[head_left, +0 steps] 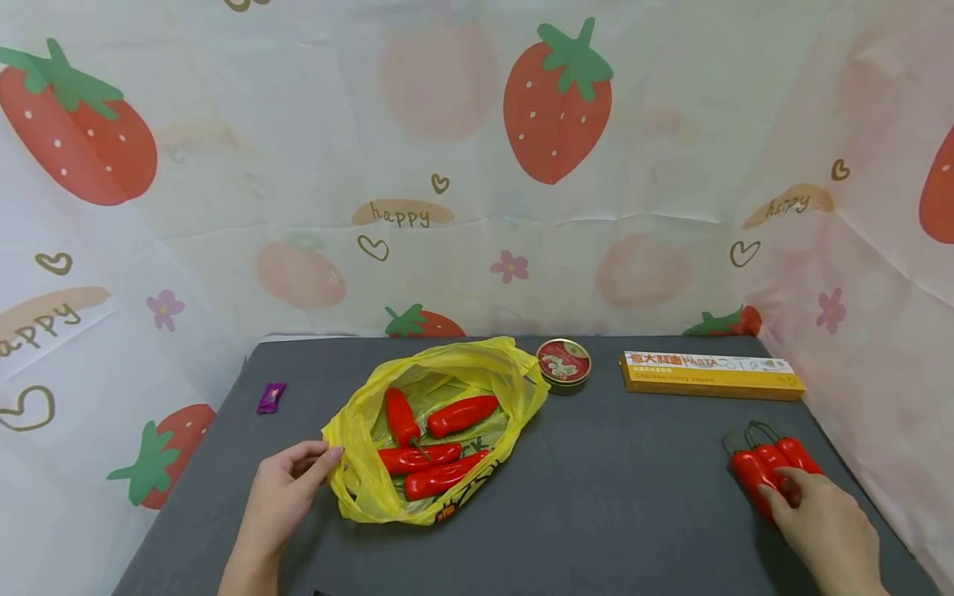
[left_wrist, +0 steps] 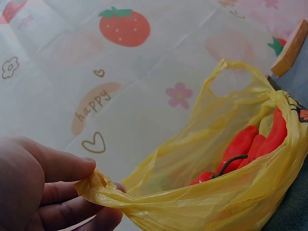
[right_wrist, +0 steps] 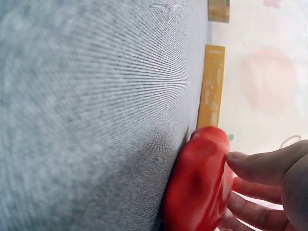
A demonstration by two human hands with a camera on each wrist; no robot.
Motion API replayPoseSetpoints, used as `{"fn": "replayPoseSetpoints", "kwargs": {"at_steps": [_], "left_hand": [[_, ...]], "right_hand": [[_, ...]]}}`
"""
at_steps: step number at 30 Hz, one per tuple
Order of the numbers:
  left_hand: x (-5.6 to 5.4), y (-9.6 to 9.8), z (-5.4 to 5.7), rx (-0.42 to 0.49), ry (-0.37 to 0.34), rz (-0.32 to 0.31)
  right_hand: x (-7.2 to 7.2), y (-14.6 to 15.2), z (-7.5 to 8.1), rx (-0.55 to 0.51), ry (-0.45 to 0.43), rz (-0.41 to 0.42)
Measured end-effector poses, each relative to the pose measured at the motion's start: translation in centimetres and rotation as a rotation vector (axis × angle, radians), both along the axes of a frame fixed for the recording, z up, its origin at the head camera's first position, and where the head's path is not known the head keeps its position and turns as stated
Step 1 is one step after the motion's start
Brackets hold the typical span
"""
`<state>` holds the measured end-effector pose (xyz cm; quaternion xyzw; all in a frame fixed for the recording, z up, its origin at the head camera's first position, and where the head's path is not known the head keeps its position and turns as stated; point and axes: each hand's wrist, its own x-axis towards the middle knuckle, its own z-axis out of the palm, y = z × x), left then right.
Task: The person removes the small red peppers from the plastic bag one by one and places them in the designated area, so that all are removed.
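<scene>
A yellow plastic bag (head_left: pixel 358 488) stands with its mouth spread wide, several glossy red peppers (head_left: pixel 462 415) inside. My left hand (head_left: pixel 286 488) pinches the left edge of its rim between thumb and fingers; the left wrist view shows the gathered plastic (left_wrist: pixel 98 187) in that grip. Over at the right side of the table, three red peppers with dark curved stems (head_left: pixel 751 473) lie side by side. My right hand (head_left: pixel 831 526) has thumb and fingers about the lower end of a red pepper (right_wrist: pixel 197 183) there. Its fingertips are partly hidden behind the pepper.
Behind the bag's right edge sits a round tin (head_left: pixel 564 362) with a red lid. A yellow-and-white pasta box (head_left: pixel 711 377) lies at the back right, beyond the peppers. A small purple wrapped candy (head_left: pixel 272 397) is at the left. Printed cloth (head_left: pixel 462 273) hangs behind the dark table (head_left: pixel 596 497).
</scene>
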<state>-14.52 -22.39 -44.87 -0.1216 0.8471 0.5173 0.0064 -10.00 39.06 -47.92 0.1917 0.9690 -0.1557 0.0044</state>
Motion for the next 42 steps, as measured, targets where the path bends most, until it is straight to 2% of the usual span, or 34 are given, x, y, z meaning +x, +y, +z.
{"fn": "replayPoseSetpoints", "kwargs": {"at_steps": [6, 18, 26, 29, 34, 38, 42], "left_hand": [[0.0, 0.0, 0.1, -0.003, 0.004, 0.002], [0.2, 0.1, 0.3, -0.007, -0.008, 0.004], [0.1, 0.1, 0.2, -0.009, -0.007, 0.001], [0.0, 0.0, 0.2, -0.003, -0.006, -0.002], [0.1, 0.0, 0.1, 0.008, -0.001, -0.004], [0.2, 0.0, 0.1, 0.006, 0.006, -0.002], [0.1, -0.1, 0.1, -0.004, 0.024, -0.005]], "right_hand": [[0.1, 0.1, 0.2, 0.009, 0.027, 0.004], [0.3, 0.3, 0.2, 0.001, -0.019, 0.018], [0.0, 0.3, 0.6, 0.019, -0.036, -0.025], [0.0, 0.1, 1.0, 0.024, 0.004, -0.018], [-0.1, -0.5, 1.8, -0.013, 0.131, 0.073], [-0.6, -1.8, 2.2, -0.064, 0.180, 0.114], [-1.1, -3.4, 2.5, -0.068, 0.253, 0.145]]}}
